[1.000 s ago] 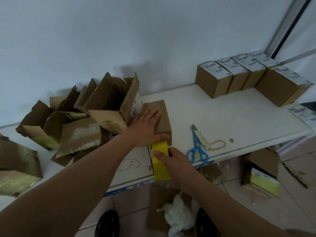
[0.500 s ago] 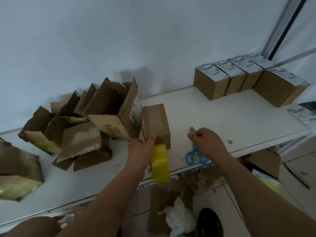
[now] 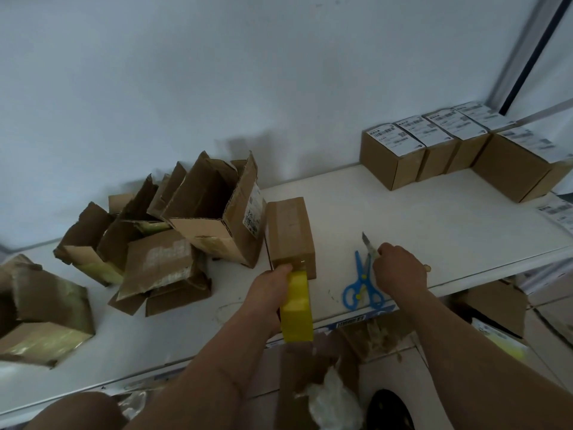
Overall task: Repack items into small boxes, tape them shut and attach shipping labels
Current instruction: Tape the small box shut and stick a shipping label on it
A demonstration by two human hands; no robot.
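A small closed brown box (image 3: 290, 231) lies on the white table (image 3: 434, 212), with clear tape running from its near end. My left hand (image 3: 269, 290) grips the yellow tape roll (image 3: 297, 308) just in front of that end, at the table's front edge. To the right, my right hand (image 3: 398, 270) holds a utility knife (image 3: 368, 245), its blade pointing away from me. Blue scissors (image 3: 362, 283) lie on the table under and left of that hand.
Several torn, opened cardboard boxes (image 3: 198, 212) are piled at the left. A row of sealed, labelled boxes (image 3: 400, 156) stands at the back right, with loose labels (image 3: 558, 212) beside them. Cardboard and plastic scraps (image 3: 328, 398) lie on the floor below.
My left hand came off the box top and took over the tape roll. My right hand let go of the roll, moved right and picked up the knife beside the scissors.
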